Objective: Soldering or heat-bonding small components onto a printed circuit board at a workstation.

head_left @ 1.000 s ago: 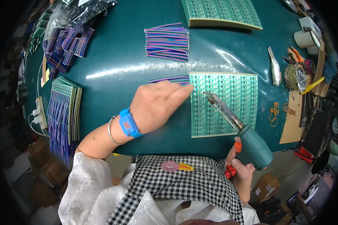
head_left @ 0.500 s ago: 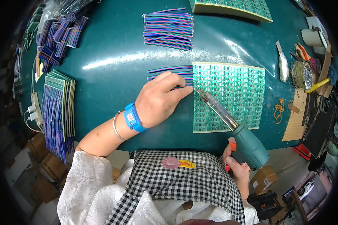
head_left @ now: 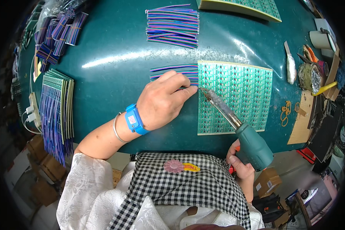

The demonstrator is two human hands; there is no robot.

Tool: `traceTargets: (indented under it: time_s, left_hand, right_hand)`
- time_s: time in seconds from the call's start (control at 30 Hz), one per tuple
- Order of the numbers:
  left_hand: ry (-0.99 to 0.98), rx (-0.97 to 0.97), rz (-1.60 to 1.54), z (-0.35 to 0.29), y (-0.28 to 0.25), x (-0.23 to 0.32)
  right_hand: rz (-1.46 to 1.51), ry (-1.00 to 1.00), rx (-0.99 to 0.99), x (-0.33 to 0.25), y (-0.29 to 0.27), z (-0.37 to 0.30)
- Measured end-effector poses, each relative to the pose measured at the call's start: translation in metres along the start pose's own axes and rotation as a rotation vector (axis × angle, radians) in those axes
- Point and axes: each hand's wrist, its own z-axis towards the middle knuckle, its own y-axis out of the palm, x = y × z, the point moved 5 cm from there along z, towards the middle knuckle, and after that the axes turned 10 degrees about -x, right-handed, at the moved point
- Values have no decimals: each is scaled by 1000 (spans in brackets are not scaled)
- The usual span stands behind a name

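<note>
A green circuit board panel (head_left: 234,103) lies flat on the table in front of me. Several multicoloured ribbon wires (head_left: 168,68) stick out leftward from its left edge. My left hand (head_left: 165,96), with a blue wrist strap (head_left: 135,119), pinches a ribbon wire (head_left: 193,84) against that edge; most of this wire is hidden under the fingers. In my right hand (head_left: 239,161) is a green soldering gun (head_left: 253,147) with an orange-red trigger. Its tip (head_left: 204,91) sits at the board's left edge, just beside my left fingertips.
Loose ribbon wires (head_left: 172,27) lie in a pile beyond the board. A stack of panels (head_left: 241,8) stands at the far edge. Wired boards (head_left: 57,107) and bundled wires (head_left: 59,34) are on the left. Rubber bands (head_left: 285,114), a wrapped blade (head_left: 290,67) and a solder spool (head_left: 309,76) lie right.
The whole view has shifted slightly. Both hands keep their holds, and the soldering gun's tip is a touch nearer the left fingertips.
</note>
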Motion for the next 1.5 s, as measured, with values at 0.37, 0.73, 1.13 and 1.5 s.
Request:
traceTargets:
  time_s: [0.37, 0.73, 1.13, 1.5]
  left_hand:
    - [23, 12, 12, -2, 0, 0]
    - [16, 3, 39, -2, 2, 0]
    - [1, 7, -21, -1, 0, -3]
    - [-18, 19, -54, 0, -2, -5]
  right_hand:
    - [121, -59, 88, -15, 11, 10]
    - [321, -133, 134, -24, 6, 7]
    - [268, -66, 106, -21, 10, 10]
    - [264, -113, 94, -19, 10, 12]
